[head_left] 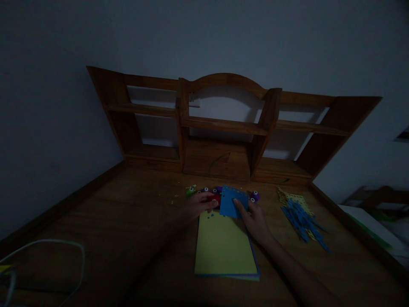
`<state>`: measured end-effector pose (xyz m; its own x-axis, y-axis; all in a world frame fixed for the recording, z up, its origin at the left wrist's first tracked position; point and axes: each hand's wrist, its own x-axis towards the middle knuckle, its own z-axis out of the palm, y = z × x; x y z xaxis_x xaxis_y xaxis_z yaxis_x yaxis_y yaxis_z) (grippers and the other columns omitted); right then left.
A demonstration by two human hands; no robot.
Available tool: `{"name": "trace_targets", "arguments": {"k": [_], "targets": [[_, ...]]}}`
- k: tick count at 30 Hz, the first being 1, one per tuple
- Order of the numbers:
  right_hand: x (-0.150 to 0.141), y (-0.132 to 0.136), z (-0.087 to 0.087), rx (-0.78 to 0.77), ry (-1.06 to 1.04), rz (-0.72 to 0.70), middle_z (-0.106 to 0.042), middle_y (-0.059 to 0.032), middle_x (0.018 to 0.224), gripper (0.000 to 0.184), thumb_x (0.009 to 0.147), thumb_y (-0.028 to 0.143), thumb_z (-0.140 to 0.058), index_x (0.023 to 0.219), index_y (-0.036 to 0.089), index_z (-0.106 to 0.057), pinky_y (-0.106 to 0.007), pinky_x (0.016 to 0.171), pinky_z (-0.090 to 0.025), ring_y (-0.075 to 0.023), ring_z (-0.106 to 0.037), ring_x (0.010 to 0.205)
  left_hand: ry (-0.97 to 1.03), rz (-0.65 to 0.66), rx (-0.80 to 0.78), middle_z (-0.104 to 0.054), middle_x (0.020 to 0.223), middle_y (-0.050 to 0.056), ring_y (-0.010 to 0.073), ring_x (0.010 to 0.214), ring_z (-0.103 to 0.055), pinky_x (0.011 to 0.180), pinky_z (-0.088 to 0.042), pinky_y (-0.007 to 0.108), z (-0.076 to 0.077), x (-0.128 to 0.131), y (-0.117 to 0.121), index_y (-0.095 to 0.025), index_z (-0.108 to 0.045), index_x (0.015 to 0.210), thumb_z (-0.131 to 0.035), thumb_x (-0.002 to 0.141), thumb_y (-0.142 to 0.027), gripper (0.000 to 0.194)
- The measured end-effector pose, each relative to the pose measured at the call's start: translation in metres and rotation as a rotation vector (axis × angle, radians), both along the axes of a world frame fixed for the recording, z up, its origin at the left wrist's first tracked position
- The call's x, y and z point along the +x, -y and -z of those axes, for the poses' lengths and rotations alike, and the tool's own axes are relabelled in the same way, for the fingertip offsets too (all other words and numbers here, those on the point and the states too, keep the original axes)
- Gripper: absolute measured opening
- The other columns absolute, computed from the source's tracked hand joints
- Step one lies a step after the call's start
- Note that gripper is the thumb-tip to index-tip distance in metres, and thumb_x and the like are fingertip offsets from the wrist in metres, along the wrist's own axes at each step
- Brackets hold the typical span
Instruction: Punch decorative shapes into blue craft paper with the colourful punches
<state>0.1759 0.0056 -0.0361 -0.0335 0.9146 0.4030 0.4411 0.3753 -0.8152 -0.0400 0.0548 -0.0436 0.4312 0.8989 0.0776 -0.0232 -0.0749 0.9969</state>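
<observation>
My left hand (198, 204) is closed around a small red paper punch (215, 199). My right hand (254, 219) pinches a blue sheet of paper (228, 207), its thumb lying on top; holes run along the sheet's far edge. The punch is beside the sheet's left edge; whether paper sits in its slot I cannot tell. Below both hands lies a stack of coloured paper (225, 247), yellow on top, with small blue cut-outs (211, 215) near its far end. A green punch (191, 192) and several purple ones (254, 196) stand behind the hands, partly hidden.
Blue paper strips (302, 219) are heaped over a holed yellow sheet (298, 199) at the right. Tiny yellow cut-outs (173, 202) dot the wooden desk (137, 213) on the left. A wooden shelf unit (223, 124) rises at the back. A white cable (47, 241) loops at front left.
</observation>
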Motion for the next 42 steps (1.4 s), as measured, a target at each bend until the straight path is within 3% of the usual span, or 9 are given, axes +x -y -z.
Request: {"name": "trace_targets", "arguments": {"k": [9,16,28,42], "targets": [[0.002,-0.004,0.006,0.003,0.058,0.022,-0.051,0.0014,0.063,0.037,0.089,0.047,-0.050,0.068,0.017,-0.053,-0.022,0.054,-0.038,-0.0122,-0.047,0.060,0.010,0.058,0.000,-0.057,0.069,0.002,0.0110,0.057,-0.049,0.054,-0.036,0.022,0.010,-0.002,-0.005,-0.011,-0.062,0.093,-0.073,0.070,-0.046,0.043],[0.002,-0.003,0.006,0.022,0.081,-0.024,-0.057,-0.0007,0.070,0.034,0.091,0.045,-0.048,0.073,0.017,-0.055,-0.023,0.059,-0.042,-0.0132,-0.051,0.063,-0.068,0.059,-0.052,-0.062,0.080,0.005,0.0117,0.060,-0.052,0.054,-0.038,0.022,0.001,-0.001,0.001,-0.011,-0.061,0.098,-0.076,0.067,-0.046,0.049],[-0.002,-0.002,0.008,-0.049,0.148,-0.125,-0.060,-0.0012,0.064,0.037,0.089,0.048,-0.048,0.074,0.016,-0.060,-0.021,0.049,-0.040,-0.0124,-0.051,0.054,-0.030,0.134,-0.070,-0.066,0.096,0.008,0.0201,0.086,-0.061,0.077,-0.047,0.030,0.007,-0.001,0.002,-0.013,-0.064,0.097,-0.079,0.065,-0.037,0.043],[0.000,-0.003,0.017,-0.166,0.063,-0.165,-0.055,0.0018,0.055,0.036,0.090,0.048,-0.048,0.071,0.017,-0.054,-0.020,0.043,-0.037,-0.0113,-0.052,0.047,-0.048,0.144,-0.022,-0.066,0.095,0.009,0.0206,0.083,-0.061,0.072,-0.047,0.029,0.009,-0.002,0.003,-0.012,-0.064,0.098,-0.077,0.068,-0.041,0.044]]}}
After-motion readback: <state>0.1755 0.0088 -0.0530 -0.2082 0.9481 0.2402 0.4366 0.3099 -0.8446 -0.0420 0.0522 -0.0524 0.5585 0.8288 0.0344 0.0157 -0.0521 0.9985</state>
